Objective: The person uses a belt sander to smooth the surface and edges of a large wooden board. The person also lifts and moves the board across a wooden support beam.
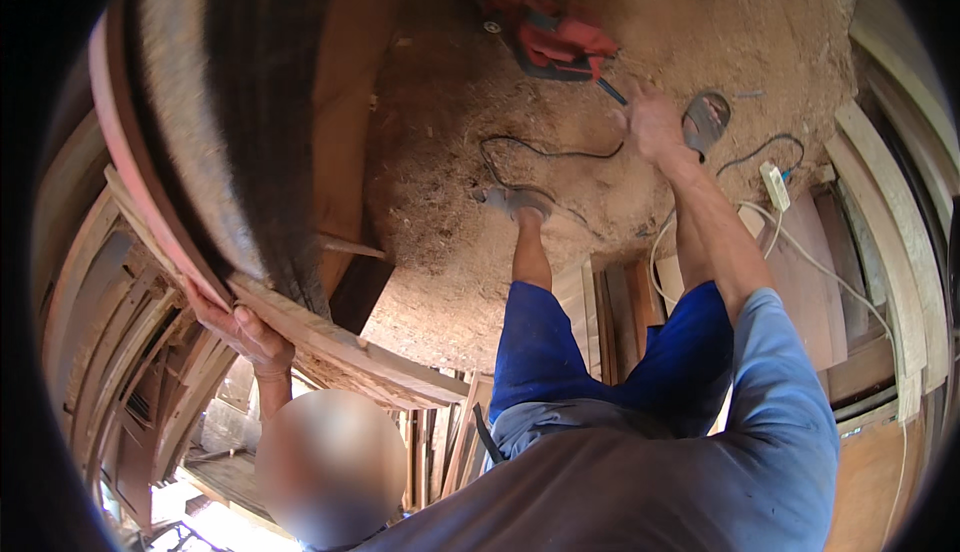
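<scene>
My left hand (245, 337) closes round the near end of a long wooden board (165, 197) with a pinkish edge, at the left. A pale plank (340, 342) runs crosswise beside that hand. My right hand (655, 132) is closed on the black cord (611, 91) of a red power tool, which looks like an electric planer (560, 42). The planer is at the top middle, beyond my right hand; whether it touches the ground or hangs cannot be told. A blurred round patch hides part of my left arm.
Sawdust and shavings cover the ground (440, 252) around my sandalled feet. A black cable (550, 155) loops there. At the right, a white socket strip (774, 187) with a pale cord lies near stacked planks (885, 252). More boards (90, 282) lean at the left; dark timber (345, 102) stands beside the pinkish-edged board.
</scene>
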A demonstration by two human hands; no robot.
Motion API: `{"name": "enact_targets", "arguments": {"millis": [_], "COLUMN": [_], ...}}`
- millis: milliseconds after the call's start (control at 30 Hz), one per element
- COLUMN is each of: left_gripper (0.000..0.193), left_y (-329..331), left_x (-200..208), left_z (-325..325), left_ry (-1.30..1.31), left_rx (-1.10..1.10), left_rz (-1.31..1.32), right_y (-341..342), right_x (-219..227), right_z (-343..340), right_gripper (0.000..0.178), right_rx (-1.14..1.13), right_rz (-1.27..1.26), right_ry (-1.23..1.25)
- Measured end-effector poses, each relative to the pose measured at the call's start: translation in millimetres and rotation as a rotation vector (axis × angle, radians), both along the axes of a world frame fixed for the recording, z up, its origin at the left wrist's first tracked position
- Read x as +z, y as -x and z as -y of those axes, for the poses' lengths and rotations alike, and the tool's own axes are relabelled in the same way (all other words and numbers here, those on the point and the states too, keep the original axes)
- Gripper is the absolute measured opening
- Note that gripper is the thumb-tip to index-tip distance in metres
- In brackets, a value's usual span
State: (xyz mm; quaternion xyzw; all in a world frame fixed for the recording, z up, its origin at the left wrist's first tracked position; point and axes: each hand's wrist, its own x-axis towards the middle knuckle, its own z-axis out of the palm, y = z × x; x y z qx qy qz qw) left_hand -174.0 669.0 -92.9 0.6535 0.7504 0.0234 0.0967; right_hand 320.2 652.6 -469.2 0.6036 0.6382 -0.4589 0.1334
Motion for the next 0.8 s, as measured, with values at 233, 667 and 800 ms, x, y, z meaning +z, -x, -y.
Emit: {"name": "enact_targets", "arguments": {"millis": [233,667,800], "left_gripper": [0.086,0.086,0.083], "left_y": [8.4,-3.3,-5.8], "left_x": [-0.8,-6.6,-3.8], "left_z": [6.0,-8.7,-1.6], "left_ry": [0.016,-0.161,-0.134], "left_rx": [-0.106,-0.117,-0.012], "left_rz": [-0.081,-0.198,-0.187], "right_y": [112.6,96.0,88.3], "right_x": [-86.7,-28.5,66.7], "right_z": [-28.1,-73.3,-27.3], "right_gripper": [0.057,0.065,0.062], "right_rx": [0.185,0.187,0.082], "right_rz": [-0.106,-0.195,-0.342], "right_ry": [-0.240,-0.320,-0.007]}}
